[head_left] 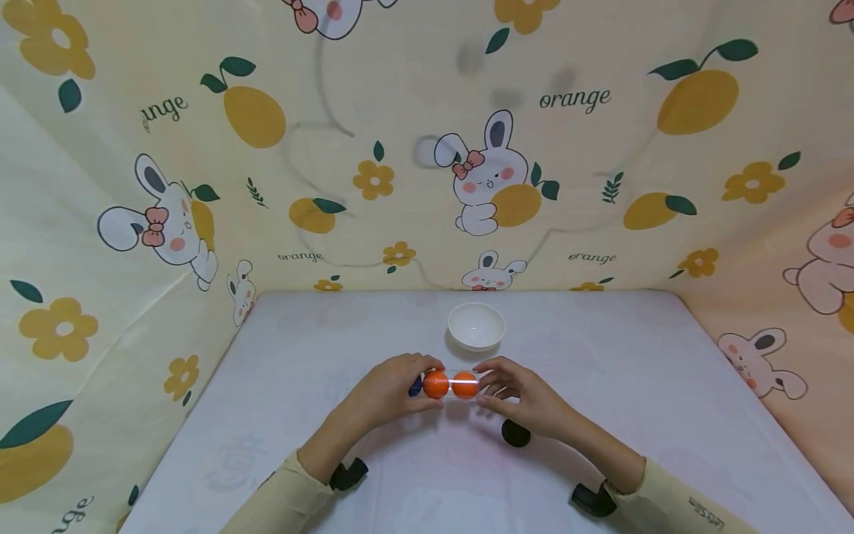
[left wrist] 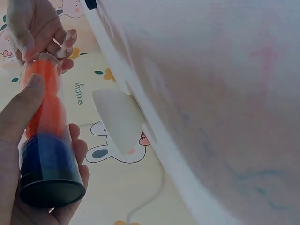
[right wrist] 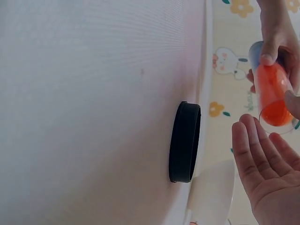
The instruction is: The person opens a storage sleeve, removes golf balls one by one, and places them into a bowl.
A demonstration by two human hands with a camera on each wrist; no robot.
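Note:
My left hand [head_left: 390, 386] grips a clear plastic tube [head_left: 451, 376], held level above the table. Two orange balls [head_left: 465, 385] sit inside it toward the right, and a blue ball [left wrist: 49, 157] lies at the black-capped base [left wrist: 52, 193], partly behind the left fingers in the head view. At the tube's uncapped end is my right hand [head_left: 530, 397], its thumb beside the rim and its fingers extended just beyond the mouth. Below that hand a round black lid [head_left: 516, 432] rests on the table, seen edge-on in the right wrist view.
A white bowl [head_left: 477, 327] stands on the white-covered table [head_left: 373, 326], behind the hands. Patterned cloth [head_left: 414, 185] rises at the back and both sides. Black wrist devices [head_left: 592, 500] hang at the sleeves.

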